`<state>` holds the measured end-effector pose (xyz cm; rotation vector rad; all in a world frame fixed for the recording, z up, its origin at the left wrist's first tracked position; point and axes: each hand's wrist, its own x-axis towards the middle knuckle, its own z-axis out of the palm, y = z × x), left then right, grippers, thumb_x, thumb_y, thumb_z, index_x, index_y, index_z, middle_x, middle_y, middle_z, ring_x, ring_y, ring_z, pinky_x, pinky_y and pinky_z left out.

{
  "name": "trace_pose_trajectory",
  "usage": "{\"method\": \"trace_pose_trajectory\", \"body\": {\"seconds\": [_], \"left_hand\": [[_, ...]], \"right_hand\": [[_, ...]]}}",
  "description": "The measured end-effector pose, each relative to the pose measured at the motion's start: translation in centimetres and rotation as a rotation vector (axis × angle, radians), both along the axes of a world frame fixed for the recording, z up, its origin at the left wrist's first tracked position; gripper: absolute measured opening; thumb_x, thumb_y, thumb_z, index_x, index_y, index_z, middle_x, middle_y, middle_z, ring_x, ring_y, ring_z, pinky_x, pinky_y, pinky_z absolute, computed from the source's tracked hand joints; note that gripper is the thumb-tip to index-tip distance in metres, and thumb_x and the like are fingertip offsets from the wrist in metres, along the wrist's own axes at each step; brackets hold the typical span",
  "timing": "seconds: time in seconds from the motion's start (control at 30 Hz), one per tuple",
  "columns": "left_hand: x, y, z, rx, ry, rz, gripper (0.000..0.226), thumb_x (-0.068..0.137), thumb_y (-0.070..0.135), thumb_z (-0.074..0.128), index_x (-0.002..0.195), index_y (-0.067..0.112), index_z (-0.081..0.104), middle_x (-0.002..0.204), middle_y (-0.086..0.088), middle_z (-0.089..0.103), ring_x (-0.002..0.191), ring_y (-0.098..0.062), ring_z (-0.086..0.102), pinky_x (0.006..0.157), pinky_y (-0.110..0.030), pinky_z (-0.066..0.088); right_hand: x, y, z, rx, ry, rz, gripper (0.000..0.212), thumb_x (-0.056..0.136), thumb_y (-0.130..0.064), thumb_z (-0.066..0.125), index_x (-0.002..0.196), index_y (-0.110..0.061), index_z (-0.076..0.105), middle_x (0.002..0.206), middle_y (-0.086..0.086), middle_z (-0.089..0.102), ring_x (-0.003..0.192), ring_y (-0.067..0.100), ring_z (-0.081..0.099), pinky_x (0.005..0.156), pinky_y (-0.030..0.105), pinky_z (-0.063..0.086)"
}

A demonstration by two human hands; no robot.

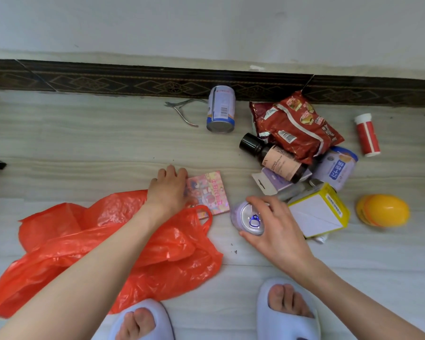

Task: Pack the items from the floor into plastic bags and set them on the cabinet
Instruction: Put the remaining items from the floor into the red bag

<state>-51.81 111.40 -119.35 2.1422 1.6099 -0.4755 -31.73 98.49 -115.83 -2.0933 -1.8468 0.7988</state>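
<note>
Orange bag [103, 244] lying flat and crumpled on the pale floor [84, 143], mouth and handles pointing toward the pile

Left hand [168, 186] reaching over the bag, fingers curling down onto the edge of the pink card [210, 192]; pinching it or only touching it, cannot tell

Right hand [272, 224] wrapping fingers and thumb round the purple can [249, 218], so holding it by the top rim

Probably gathering the first things for the bag. Doing it well: lifting the can upright, sliding the flat card up by its edge, then opening the bag mouth wide before dropping anything in

Waiting near the wall: white can [221, 109], metal nippers [184, 111], red snack packs [295, 126], brown bottle [277, 159], yellow box [319, 212], red tube [367, 134] and yellow egg [383, 211]

Open floor lying to the left of the pile and in front of the slippers [285, 312]. Dark skirting [108, 79] blocking the far side, so pulling things back toward the feet looking easiest
</note>
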Motion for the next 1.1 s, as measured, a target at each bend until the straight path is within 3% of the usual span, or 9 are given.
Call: {"method": "trace_pose_trajectory", "body": {"seconds": [0.17,0.33,0.53,0.63,0.8,0.9,1.0,1.1], "left_hand": [[0.7,-0.3,-0.2,-0.013,0.043,0.072,0.065,0.078,0.054,0.060,0.119,0.007,0.042,0.123,-0.013,0.044,0.116,-0.033,0.042,0.093,-0.043,0.035],[1.7,0.4,-0.4,-0.216,-0.152,0.341,0.071,0.073,0.046,0.070,0.121,0.002,0.041,0.127,-0.018,0.041,0.122,-0.035,0.037,0.099,-0.043,0.035],[2.0,1.6,-0.2,-0.261,-0.261,0.475,0.056,0.075,0.031,0.072,0.116,0.001,0.048,0.124,-0.019,0.042,0.119,-0.034,0.041,0.097,-0.038,0.039],[2.7,1.6,0.7,-0.263,-0.428,0.556,0.043,0.076,0.014,0.071,0.107,0.004,0.043,0.110,-0.014,0.051,0.104,-0.032,0.053,0.079,-0.033,0.045],[3.5,0.6,2.8,-0.055,-0.648,0.560,0.033,0.081,0.002,0.060,0.108,0.011,0.045,0.089,-0.009,0.062,0.088,-0.030,0.060,0.078,-0.036,0.049],[3.7,0.6,6.3,0.064,-0.804,0.595,0.029,0.083,0.005,0.060,0.108,0.012,0.046,0.075,0.002,0.054,0.072,-0.021,0.054,0.062,-0.028,0.041],[2.2,-0.3,10.3,0.111,-0.922,0.570,0.028,0.083,0.008,0.061,0.100,0.021,0.043,0.077,-0.003,0.058,0.070,-0.020,0.055,0.059,-0.030,0.039],[-1.3,-2.9,13.9,0.154,-0.948,0.571,0.029,0.082,0.010,0.063,0.096,0.025,0.044,0.089,-0.011,0.065,0.077,-0.025,0.063,0.071,-0.037,0.049]], "right_hand": [[-1.0,1.1,0.1,0.032,-0.025,0.033,0.069,0.058,-0.027,0.084,0.119,-0.013,0.056,0.109,0.013,0.058,0.094,0.036,0.057,0.082,0.041,0.050],[-1.7,2.4,-0.1,0.037,-0.059,0.027,0.069,0.059,-0.027,0.084,0.119,-0.012,0.056,0.110,0.015,0.057,0.091,0.038,0.055,0.080,0.043,0.049],[-1.8,2.5,0.0,0.019,-0.033,0.001,0.068,0.063,-0.027,0.081,0.124,-0.014,0.053,0.116,0.013,0.054,0.098,0.036,0.052,0.087,0.041,0.045],[-1.8,2.7,0.3,-0.008,-0.004,0.007,0.068,0.067,-0.027,0.079,0.127,-0.016,0.050,0.121,0.010,0.051,0.104,0.033,0.049,0.092,0.039,0.041],[-1.9,2.6,1.0,0.000,0.063,-0.093,0.066,0.068,-0.023,0.077,0.127,-0.018,0.049,0.121,0.009,0.049,0.110,0.033,0.045,0.095,0.035,0.036],[-1.8,1.8,2.4,0.099,0.101,-0.175,0.064,0.066,-0.019,0.077,0.124,-0.016,0.052,0.117,0.010,0.051,0.111,0.033,0.046,0.095,0.032,0.034],[-1.5,0.6,4.8,0.146,0.140,-0.197,0.066,0.066,-0.020,0.075,0.126,-0.015,0.048,0.119,0.008,0.051,0.114,0.028,0.046,0.094,0.028,0.034],[-2.0,-1.2,7.6,0.101,0.154,-0.129,0.067,0.064,-0.022,0.074,0.123,-0.013,0.045,0.119,0.006,0.052,0.113,0.024,0.046,0.090,0.023,0.031]]}}
